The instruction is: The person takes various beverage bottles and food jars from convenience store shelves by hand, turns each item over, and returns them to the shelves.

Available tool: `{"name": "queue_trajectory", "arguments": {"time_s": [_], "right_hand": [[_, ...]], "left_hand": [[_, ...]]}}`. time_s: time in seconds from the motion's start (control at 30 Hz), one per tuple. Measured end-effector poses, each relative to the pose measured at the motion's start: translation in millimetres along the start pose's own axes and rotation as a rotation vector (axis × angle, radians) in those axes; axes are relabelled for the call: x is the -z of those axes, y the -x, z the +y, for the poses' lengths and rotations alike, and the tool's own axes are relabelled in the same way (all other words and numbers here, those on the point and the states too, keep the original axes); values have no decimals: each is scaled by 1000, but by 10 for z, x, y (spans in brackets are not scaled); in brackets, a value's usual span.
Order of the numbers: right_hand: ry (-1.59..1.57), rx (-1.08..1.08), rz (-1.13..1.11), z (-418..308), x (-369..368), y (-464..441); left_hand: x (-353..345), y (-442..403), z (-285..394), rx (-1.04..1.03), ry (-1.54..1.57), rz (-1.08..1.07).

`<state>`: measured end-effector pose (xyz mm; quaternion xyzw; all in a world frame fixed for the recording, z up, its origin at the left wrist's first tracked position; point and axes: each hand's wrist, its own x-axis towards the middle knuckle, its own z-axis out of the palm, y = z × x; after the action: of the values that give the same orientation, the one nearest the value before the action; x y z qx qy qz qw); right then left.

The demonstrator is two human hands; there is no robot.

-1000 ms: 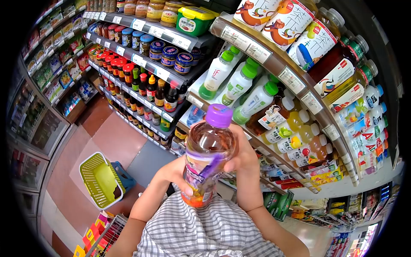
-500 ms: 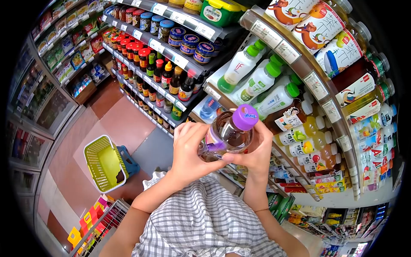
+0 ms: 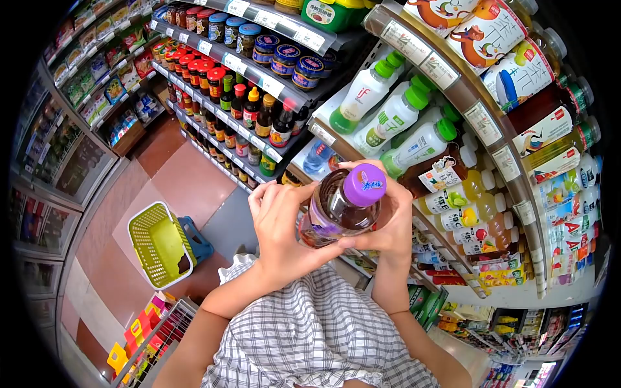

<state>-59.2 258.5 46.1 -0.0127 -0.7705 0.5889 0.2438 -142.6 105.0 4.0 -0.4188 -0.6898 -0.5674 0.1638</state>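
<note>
Between both hands I hold a drink bottle [image 3: 341, 205] with a purple cap, dark liquid and a purple label. It leans with its cap toward the camera. My left hand [image 3: 279, 226] is closed around its left side, fingers partly behind it. On the opposite side my right hand [image 3: 388, 216] grips it, and the thumbs come close together at the front. Just beyond my right hand, white bottles with green caps [image 3: 417, 139] stand on the drinks shelf, beside a dark drink bottle with a white label [image 3: 440, 173].
Shelves of sauce jars [image 3: 284, 61] and bottles run ahead on the left. A curved drinks shelf [image 3: 479, 126] closes in on the right. On the floor at left sits a yellow-green basket [image 3: 139, 242], with a blue one [image 3: 197, 240] beside it. A wire rack [image 3: 165, 333] stands lower left.
The bottle has turned and tilted slightly in my hands, so its cap sits lower and further left. My view has shifted slightly. Both hands keep their hold.
</note>
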Motion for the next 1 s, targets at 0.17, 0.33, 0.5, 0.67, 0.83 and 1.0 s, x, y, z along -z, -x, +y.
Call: {"name": "queue_trajectory", "arguments": {"time_s": [0.17,0.33,0.5,0.67,0.83,1.0], "right_hand": [[14,28,-50,29,29,-30],[6,36,-75,56,47,-39],[-4,-4,-53,15,25,-39],[10,-33,-25,38,16,-37],[97,-12,-39,96,-34,-39],[141,-22,-68,113,-49,-66]], "left_hand": [[-11,10,-10,-8,-13,24],[-12,14,13,17,-21,18],[-21,19,5,28,-12,7],[-40,-7,34,58,-27,6],[-81,-5,-19,97,-12,28],[-71,11,-93,119,-1,22]]}}
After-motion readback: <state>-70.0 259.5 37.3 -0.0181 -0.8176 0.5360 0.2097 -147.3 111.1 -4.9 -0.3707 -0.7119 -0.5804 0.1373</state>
